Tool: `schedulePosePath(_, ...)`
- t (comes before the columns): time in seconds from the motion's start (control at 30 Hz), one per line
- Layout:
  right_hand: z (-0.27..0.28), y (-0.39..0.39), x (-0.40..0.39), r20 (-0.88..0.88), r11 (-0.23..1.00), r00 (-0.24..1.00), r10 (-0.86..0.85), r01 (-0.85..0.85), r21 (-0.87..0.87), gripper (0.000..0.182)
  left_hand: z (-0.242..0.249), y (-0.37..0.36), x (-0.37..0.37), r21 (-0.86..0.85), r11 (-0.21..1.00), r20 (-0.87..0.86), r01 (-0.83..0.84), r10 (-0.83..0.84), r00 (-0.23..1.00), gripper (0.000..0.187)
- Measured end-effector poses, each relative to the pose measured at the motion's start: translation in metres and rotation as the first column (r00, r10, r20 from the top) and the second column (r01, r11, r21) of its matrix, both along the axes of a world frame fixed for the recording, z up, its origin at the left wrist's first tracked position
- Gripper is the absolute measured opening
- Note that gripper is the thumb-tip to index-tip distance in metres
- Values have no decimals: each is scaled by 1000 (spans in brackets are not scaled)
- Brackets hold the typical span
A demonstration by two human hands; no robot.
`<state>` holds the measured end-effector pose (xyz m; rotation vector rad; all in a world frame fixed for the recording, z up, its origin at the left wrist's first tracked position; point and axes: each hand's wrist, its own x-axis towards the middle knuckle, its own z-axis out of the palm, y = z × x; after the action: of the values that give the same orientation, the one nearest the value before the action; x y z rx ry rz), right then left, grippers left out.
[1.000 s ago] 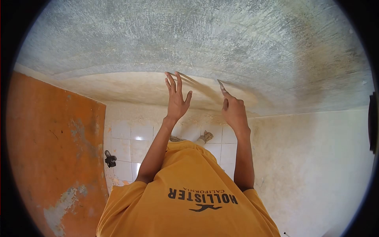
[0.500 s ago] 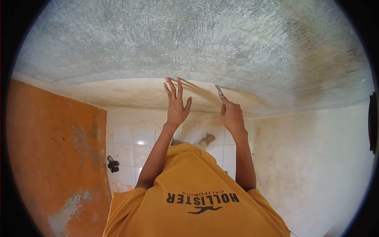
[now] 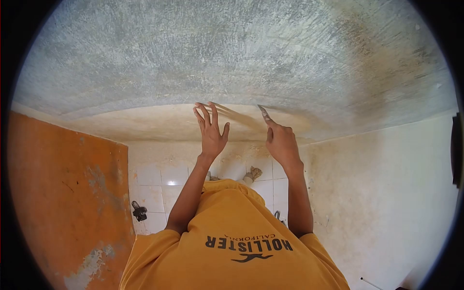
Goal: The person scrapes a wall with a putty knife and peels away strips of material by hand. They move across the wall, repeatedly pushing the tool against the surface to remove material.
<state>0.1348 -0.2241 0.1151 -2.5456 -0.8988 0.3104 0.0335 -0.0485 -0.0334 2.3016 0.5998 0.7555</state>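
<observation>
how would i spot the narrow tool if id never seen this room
Find the big wall with rough grey plaster and go down to where a smoother cream band begins. At that edge, the right hand holds the narrow tool. Its solid, pale-flecked grey length tapers to a point, unlike the soft brownish shadows nearby.

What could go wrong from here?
Left hand: its spread fingertips are at the wall, near the thin-bladed tool; a sideways skid might nick them.

Right hand: its index finger lies along the tool, so a slip could scrape that finger.

Wall surface: the tip appears to meet it at the grey-cream border; too much pressure may gouge it.
</observation>
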Motion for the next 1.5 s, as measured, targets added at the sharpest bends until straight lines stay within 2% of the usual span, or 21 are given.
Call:
schedulePosePath(0.07,-19,2,5,13,1000,1000,6,-6,-22,44,3,-2,2,19,999,1,-28,28,1000,95)
schedulePosePath(0.23,-14,1,4,12,997,1000,-25,26,-72,43,1,-4,8,23,999,44,-31,30,999,95)
schedulePosePath(0.4,-62,6,10,44,989,999,-25,31,-148,40,3,-5,4,-3,1000,51,-8,8,999,95)
schedulePosePath(0.5,-24,3,-2,-10,998,998,-65,65,-24,37,2,-1,0,20,1000,20,5,-5,1000,95)
schedulePosePath(0.57,-60,7,8,32,992,998,-60,63,-105,36,1,1,1,12,1000,41,10,-11,999,95)
schedulePosePath(0.6,-62,12,6,50,987,997,-61,67,-145,35,0,0,0,8,1000,50,18,-19,999,95)
schedulePosePath(0.7,-46,8,-2,11,995,996,-83,83,-54,35,2,2,-1,-4,1000,10,23,-23,1000,94)
schedulePosePath(0.9,-50,6,-2,15,995,996,-91,91,-38,36,-4,4,1,18,999,40,33,-34,999,92)
schedulePosePath(1.0,-12,7,-12,9,995,995,-98,98,-6,38,-1,5,0,21,999,22,40,-40,999,92)
schedulePosePath(1.37,-45,6,-8,67,994,993,-97,100,-44,41,-1,-1,6,22,999,71,45,-47,996,94)
schedulePosePath(1.5,-28,3,-8,41,994,993,-112,112,-6,41,-1,-1,5,9,999,35,41,-42,999,94)
